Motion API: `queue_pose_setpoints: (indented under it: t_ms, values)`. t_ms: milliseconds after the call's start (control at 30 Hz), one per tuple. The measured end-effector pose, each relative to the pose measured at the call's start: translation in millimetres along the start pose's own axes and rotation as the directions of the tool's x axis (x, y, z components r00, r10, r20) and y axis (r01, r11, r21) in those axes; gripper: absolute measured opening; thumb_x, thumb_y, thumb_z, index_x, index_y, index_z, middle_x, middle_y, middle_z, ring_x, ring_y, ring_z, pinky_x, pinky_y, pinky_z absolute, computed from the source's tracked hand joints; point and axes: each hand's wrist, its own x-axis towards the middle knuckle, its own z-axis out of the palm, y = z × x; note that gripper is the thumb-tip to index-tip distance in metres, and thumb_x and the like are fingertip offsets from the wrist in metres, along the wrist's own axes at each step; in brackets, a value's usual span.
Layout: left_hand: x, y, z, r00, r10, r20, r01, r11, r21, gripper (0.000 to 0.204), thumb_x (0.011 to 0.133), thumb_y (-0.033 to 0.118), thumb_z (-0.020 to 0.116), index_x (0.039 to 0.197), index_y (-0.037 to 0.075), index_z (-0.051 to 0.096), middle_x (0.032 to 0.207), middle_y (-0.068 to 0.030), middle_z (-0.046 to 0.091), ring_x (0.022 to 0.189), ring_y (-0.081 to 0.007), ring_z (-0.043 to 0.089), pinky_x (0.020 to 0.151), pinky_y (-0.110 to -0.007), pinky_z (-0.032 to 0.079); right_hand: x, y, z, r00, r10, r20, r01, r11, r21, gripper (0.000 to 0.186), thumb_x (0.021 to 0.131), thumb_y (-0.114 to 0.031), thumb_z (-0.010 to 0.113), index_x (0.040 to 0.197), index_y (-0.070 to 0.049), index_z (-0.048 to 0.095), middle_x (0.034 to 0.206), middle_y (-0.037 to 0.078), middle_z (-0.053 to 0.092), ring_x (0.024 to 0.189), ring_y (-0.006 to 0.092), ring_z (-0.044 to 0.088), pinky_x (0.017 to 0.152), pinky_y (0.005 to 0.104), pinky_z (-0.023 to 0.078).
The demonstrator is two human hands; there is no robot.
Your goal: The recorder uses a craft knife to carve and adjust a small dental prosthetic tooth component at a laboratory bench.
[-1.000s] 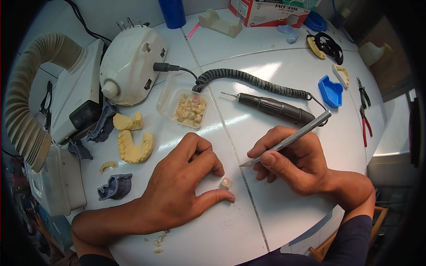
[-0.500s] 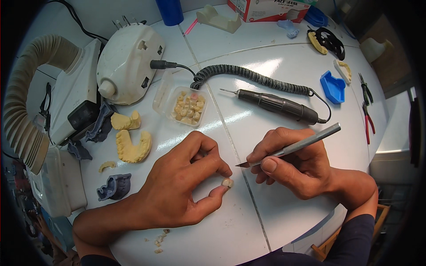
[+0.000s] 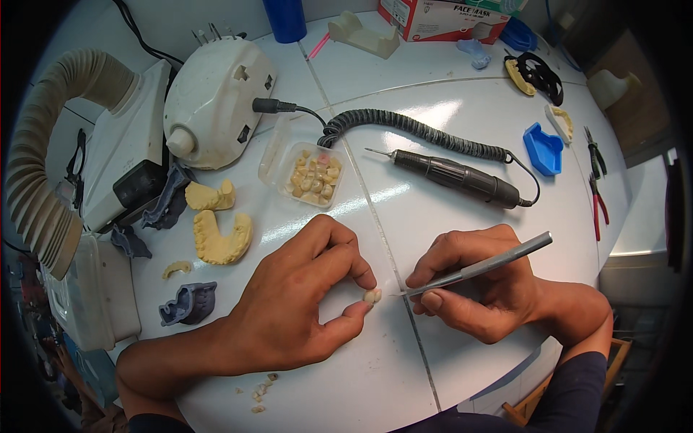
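Between the thumb and forefinger of my left hand (image 3: 303, 296) I pinch a small cream-coloured artificial tooth (image 3: 372, 296). My right hand (image 3: 480, 285) grips a slim metal craft knife (image 3: 491, 265) like a pen. Its blade points left, a short gap away from the tooth. Beyond my left hand stands a small clear plastic box (image 3: 339, 198) with its lid raised, holding several loose cream artificial teeth (image 3: 315, 177) and a pinkish piece. More tooth-like bits (image 3: 261, 391) lie on the table below my left forearm.
A dark rotary handpiece (image 3: 455, 178) lies beyond my right hand, its coiled cord running to a white control unit (image 3: 213, 105). Yellow plaster dental casts (image 3: 220, 242) and grey moulds (image 3: 188, 303) sit at left. At right lie a blue tray (image 3: 543, 149) and pliers (image 3: 598, 206).
The knife has swung lower and flatter, and its blade now shows edge-on. The tooth has turned slightly in my left fingers. The whole view has shifted a little.
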Motion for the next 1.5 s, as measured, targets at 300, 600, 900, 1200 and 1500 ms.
queue_pose_setpoints:
  t_ms: [300, 600, 900, 1200, 1500]
  values:
    - [0.1, -0.8, 1.0, 1.000, 0.010, -0.007, -0.010, 1.000, 0.000, 0.024, 0.081, 0.007, 0.084, 0.102, 0.003, 0.072, 0.112, -0.0096, 0.054, 0.093, -0.0173, 0.060, 0.074, -0.027, 0.049, 2.4, 0.4, 2.7, 0.993, -0.094, 0.071, 0.104, 0.982, -0.159, 0.018, 0.088, -0.002, 0.076, 0.106, -0.001, 0.075, 0.090, 0.011, 0.075, 0.071, 0.0253, 0.073, 0.062, 0.0321, 0.056]
    - [0.2, -1.3, 1.4, 1.000, 0.001, -0.004, -0.001, 1.000, 0.007, 0.025, 0.081, 0.007, 0.083, 0.103, 0.003, 0.072, 0.113, -0.0098, 0.054, 0.093, -0.0171, 0.060, 0.074, -0.027, 0.049, 1.5, 2.5, 4.6, 0.990, -0.120, 0.078, 0.132, 0.974, -0.182, 0.024, 0.087, 0.000, 0.076, 0.111, -0.001, 0.074, 0.090, 0.012, 0.074, 0.072, 0.0275, 0.073, 0.062, 0.0343, 0.057]
    - [1.1, -0.2, -0.6, 1.000, 0.005, -0.002, -0.005, 1.000, -0.017, 0.025, 0.081, 0.007, 0.083, 0.104, 0.003, 0.072, 0.110, -0.0082, 0.052, 0.089, -0.0156, 0.058, 0.070, -0.027, 0.047, 2.4, 1.6, 3.3, 0.990, -0.102, 0.101, 0.120, 0.973, -0.198, 0.025, 0.087, -0.001, 0.075, 0.112, -0.001, 0.074, 0.091, 0.013, 0.074, 0.072, 0.0276, 0.073, 0.062, 0.0350, 0.057]
    - [0.6, 1.2, 0.4, 1.000, -0.005, 0.004, 0.005, 1.000, -0.003, 0.024, 0.081, 0.006, 0.083, 0.102, 0.002, 0.073, 0.110, -0.0092, 0.053, 0.093, -0.0177, 0.060, 0.074, -0.028, 0.049, 2.4, 1.4, 3.9, 0.990, -0.101, 0.098, 0.118, 0.974, -0.191, 0.025, 0.087, 0.000, 0.074, 0.112, -0.001, 0.074, 0.091, 0.013, 0.074, 0.072, 0.0277, 0.073, 0.063, 0.0348, 0.057]
    - [0.9, 0.5, 0.8, 1.000, -0.010, -0.010, 0.009, 0.999, -0.040, 0.023, 0.080, 0.004, 0.085, 0.100, 0.002, 0.074, 0.110, -0.0087, 0.055, 0.095, -0.0167, 0.061, 0.076, -0.027, 0.051, 2.9, 1.0, 2.9, 0.992, -0.081, 0.102, 0.097, 0.981, -0.168, 0.027, 0.087, 0.002, 0.074, 0.113, -0.003, 0.074, 0.091, 0.012, 0.074, 0.074, 0.0275, 0.073, 0.063, 0.0348, 0.057]
